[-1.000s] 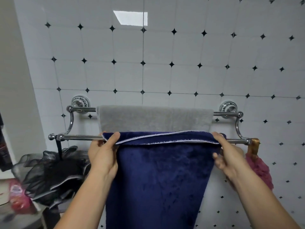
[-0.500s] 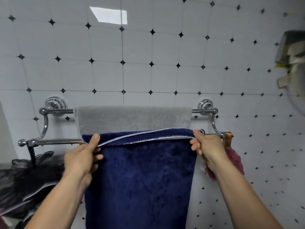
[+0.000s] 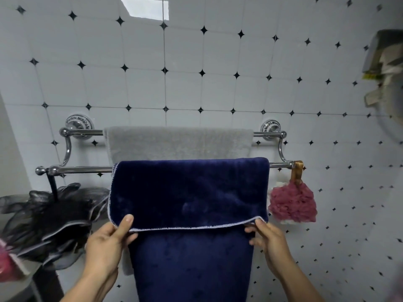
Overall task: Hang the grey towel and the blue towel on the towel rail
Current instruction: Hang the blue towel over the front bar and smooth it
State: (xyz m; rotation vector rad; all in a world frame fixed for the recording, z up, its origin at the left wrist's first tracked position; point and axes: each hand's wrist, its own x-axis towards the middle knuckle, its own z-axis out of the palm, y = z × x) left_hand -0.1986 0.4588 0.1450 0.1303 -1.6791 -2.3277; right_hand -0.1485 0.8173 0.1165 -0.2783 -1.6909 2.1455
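- Left hand [image 3: 109,241] is pinching the lower left corner of the plush dark blue towel [image 3: 189,192], thumb on the front face right by the white stitched hem, the other fingers tucked behind the flap.
- Right hand [image 3: 269,241] has the lower right corner of that same flap, thumb on top at the hem, fingers curled underneath. So both hands are closed on the hem, one per corner, with the front flap hanging between them.
- The blue towel is folded over the front bar of the chrome double towel rail [image 3: 82,170], and a longer layer of it drops straight down behind the flap, between the two forearms and out the bottom of the view.
- Just behind and above it, the fluffy light grey towel [image 3: 177,141] is draped over the back bar, sitting roughly in the middle between the two wall mounts.
- At the rail's right end a pink mesh bath puff [image 3: 293,203] hangs from a gold ribbon, just beside the blue towel's right edge.
- At the left end a black mesh bath puff [image 3: 50,219] hangs from a dark cord.
- The wall behind is white tile [image 3: 183,90] with little black diamonds.
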